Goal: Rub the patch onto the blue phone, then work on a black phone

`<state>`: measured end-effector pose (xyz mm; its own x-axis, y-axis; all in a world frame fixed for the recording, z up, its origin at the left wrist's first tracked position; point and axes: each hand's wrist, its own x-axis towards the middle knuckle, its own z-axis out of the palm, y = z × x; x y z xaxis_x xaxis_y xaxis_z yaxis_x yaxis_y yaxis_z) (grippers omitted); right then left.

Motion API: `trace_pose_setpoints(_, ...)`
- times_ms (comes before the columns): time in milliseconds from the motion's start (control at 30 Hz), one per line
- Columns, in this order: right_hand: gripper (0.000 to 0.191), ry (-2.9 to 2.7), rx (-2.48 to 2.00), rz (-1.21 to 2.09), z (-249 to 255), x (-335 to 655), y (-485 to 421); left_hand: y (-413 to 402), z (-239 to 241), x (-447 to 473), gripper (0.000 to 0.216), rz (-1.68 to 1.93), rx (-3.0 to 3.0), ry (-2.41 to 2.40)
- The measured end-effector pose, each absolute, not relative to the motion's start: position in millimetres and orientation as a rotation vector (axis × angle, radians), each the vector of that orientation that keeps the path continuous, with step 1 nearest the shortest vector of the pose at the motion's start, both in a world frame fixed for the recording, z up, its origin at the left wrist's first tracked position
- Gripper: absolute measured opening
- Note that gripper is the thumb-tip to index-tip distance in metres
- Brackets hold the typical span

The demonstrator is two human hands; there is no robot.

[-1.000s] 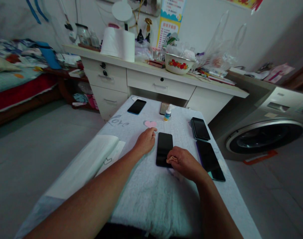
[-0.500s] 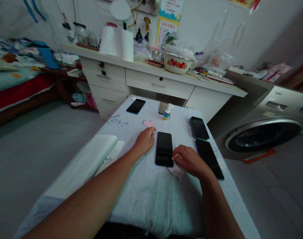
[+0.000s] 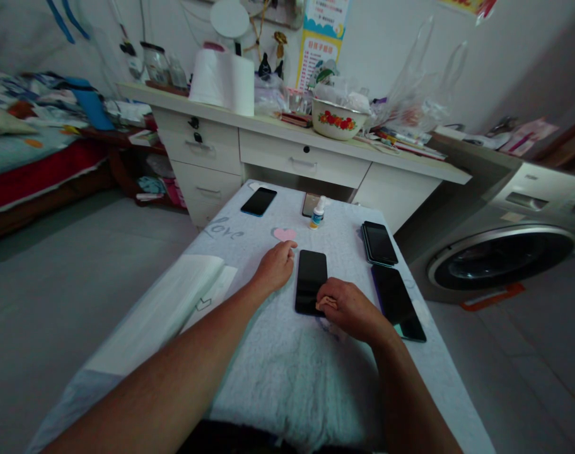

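A black phone (image 3: 311, 277) lies face up in the middle of the cloth-covered table (image 3: 278, 372). My left hand (image 3: 275, 267) rests curled against the phone's left edge, steadying it. My right hand (image 3: 347, 309) sits on the phone's near right corner, fingers closed on a small pale cloth or wipe pressed to the screen. A white scrap of the same material shows under that hand.
Other phones lie at the back left (image 3: 258, 201), at the right (image 3: 379, 243) and nearer right (image 3: 398, 302). A small spray bottle (image 3: 318, 214) and a pink heart pad (image 3: 285, 234) sit behind. A white folded sheet (image 3: 174, 302) lies left. Desk (image 3: 292, 157) and washing machine (image 3: 500, 246) beyond.
My right hand slid off the phone's lower right corner to the right, then came back onto the screen. The left hand has stayed put.
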<state>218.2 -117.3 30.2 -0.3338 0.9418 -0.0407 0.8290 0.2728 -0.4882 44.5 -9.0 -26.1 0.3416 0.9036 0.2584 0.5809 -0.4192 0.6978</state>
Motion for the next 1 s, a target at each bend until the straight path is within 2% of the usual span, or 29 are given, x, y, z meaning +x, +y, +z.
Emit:
trace_pose_setpoints(533, 0.015, -2.357, -1.39, 0.569, 14, 189, -115, -9, -25, 44, 0.039, 0.877, 2.121, 1.289)
trace_pose_setpoints(1000, 0.015, -2.4, -1.377, 0.55, 17, 187, -116, -9, -25, 44, 0.038, 0.871, 2.113, 1.293)
